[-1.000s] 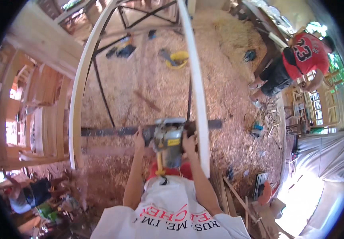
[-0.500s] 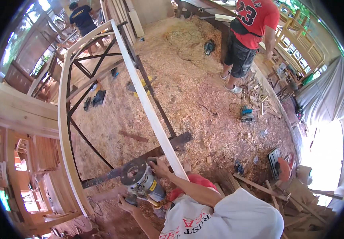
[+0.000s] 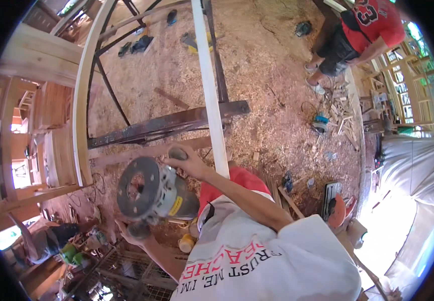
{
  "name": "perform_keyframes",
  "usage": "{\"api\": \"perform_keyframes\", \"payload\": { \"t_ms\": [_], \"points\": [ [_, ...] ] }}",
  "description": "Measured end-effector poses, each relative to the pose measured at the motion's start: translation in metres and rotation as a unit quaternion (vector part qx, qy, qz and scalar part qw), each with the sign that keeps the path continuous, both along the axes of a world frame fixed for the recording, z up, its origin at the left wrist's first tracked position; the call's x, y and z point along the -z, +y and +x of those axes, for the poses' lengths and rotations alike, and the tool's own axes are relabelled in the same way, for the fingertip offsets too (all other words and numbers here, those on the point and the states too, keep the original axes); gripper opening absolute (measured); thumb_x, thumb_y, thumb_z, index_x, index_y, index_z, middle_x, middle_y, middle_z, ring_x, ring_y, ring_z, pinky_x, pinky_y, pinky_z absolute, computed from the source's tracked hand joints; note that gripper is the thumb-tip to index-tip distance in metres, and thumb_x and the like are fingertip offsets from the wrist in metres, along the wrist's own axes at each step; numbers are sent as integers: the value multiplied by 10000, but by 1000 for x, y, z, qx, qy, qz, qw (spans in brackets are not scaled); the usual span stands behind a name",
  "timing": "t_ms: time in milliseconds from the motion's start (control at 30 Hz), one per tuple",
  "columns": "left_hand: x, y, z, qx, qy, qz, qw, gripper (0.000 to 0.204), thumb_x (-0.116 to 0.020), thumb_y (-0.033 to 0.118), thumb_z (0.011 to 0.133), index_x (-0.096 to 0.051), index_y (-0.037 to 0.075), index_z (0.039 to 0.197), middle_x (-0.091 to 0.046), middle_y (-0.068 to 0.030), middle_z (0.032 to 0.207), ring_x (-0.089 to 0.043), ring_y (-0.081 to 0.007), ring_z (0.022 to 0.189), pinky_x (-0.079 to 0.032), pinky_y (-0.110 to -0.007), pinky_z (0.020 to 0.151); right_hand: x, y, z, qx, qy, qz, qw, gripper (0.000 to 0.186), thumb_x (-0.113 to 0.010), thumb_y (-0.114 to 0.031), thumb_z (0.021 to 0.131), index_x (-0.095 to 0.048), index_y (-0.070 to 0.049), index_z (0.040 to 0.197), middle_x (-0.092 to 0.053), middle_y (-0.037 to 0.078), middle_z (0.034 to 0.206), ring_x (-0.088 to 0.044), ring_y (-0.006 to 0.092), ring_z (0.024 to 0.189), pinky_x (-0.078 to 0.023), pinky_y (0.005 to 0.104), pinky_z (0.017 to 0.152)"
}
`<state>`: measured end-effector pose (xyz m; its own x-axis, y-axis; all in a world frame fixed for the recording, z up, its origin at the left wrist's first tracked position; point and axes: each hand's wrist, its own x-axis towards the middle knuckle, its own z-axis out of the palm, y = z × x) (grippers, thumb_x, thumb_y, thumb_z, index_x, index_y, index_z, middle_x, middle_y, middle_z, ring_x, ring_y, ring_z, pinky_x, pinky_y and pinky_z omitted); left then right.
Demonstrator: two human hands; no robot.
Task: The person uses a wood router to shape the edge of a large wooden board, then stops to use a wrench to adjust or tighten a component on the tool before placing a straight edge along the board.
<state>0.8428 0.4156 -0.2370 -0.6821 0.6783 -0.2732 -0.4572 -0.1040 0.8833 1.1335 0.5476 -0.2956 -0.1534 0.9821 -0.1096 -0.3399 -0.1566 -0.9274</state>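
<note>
A handheld router (image 3: 159, 193) is tipped in front of my body, its round dark base (image 3: 137, 186) facing away from me. My left hand (image 3: 132, 235) is closed around the lower knob (image 3: 139, 230). My right hand (image 3: 192, 164) grips the upper knob (image 3: 178, 152). Beyond the router, a long pale wooden frame lies over a dark metal stand (image 3: 171, 120). One frame side (image 3: 80, 115) runs along the left; its near end hangs past the stand. The other side (image 3: 212, 100) reaches back toward my red shorts. The router's base is apart from both.
A person in a red shirt (image 3: 375, 22) stands at the far right. On the shavings-covered floor lie a blue power tool (image 3: 321, 122), wood scraps (image 3: 345, 118) and a chop saw with an orange-red part (image 3: 336, 210). Stacked boards (image 3: 53, 108) stand at the left.
The router has come back toward my body, away from the stand, and its base has tilted more into view. Both hands keep their hold. My view has turned downward.
</note>
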Motion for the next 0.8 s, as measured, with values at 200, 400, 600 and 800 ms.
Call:
{"api": "perform_keyframes", "payload": {
  "t_ms": [200,400,600,800],
  "points": [
    [-21,-52,74,72,-79,-68,992,523,-578,389,1009,-556,-12,1345,-597,-135,1264,-594,-253,1146,-507,-412,954,-42,-78,67,39,-48,-59,996,323,-811,-223,848,-633,-56,1059,-621,7,875,-569,108,825,-476,292,740],
    [-7,-64,148,118,115,-78,983,359,-491,312,1067,-656,-6,1032,-638,-105,984,-605,-182,888,-498,-337,788,-50,-123,164,119,-55,-150,980,294,-811,-171,843,-630,-57,1045,-636,21,929,-587,111,866,-489,274,785],
    [-50,-34,314,197,45,-14,979,446,-455,275,1083,-459,77,683,-567,-87,644,-528,-140,598,-428,-277,593,-13,-139,291,161,81,-111,977,168,-692,-30,866,-625,-31,1020,-617,0,877,-583,96,814,-469,258,721],
    [-19,12,474,166,70,-94,979,494,-493,365,1066,-539,34,702,-587,-96,629,-569,-173,596,-458,-320,568,-9,-125,444,255,110,-180,943,164,-660,-93,891,-633,-42,1044,-631,-7,857,-599,93,764,-468,234,674]
  ]
}}
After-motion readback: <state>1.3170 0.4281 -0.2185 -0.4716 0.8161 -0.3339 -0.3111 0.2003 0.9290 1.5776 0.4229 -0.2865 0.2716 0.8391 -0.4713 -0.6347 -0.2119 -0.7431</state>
